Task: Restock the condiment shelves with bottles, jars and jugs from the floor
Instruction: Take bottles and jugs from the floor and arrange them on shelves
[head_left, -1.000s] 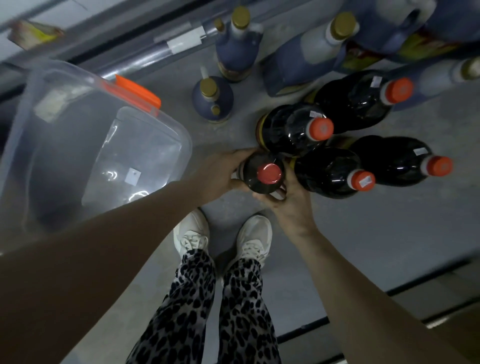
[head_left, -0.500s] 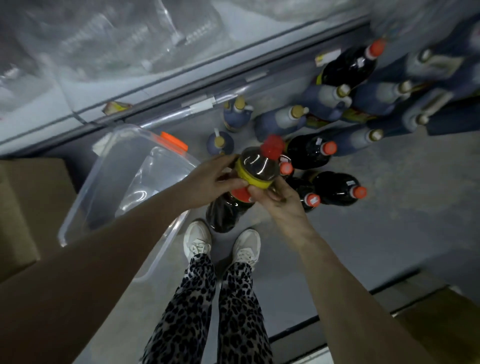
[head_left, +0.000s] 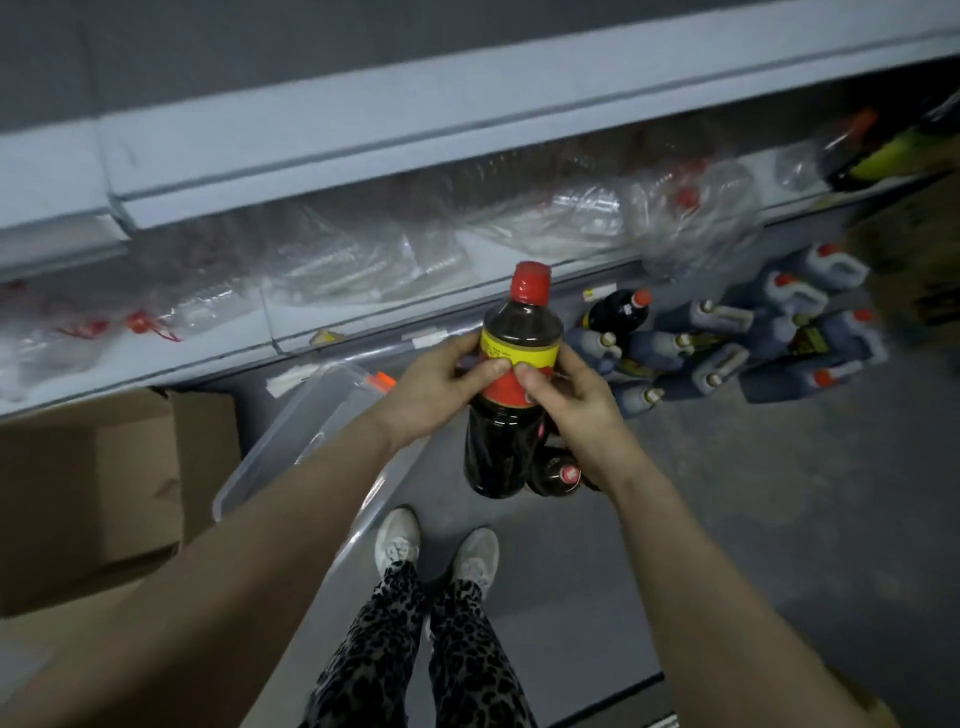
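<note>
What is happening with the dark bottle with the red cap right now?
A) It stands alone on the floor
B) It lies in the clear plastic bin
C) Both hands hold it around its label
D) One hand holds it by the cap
C: the left hand and right hand both grip the bottle around its label, above the floor.

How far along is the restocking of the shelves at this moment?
Done: little shows; the shelf holds clear wrapped packs. In hand: left hand and right hand grip one dark bottle above the floor. Left: blue jugs and other dark bottles on the floor.
</note>
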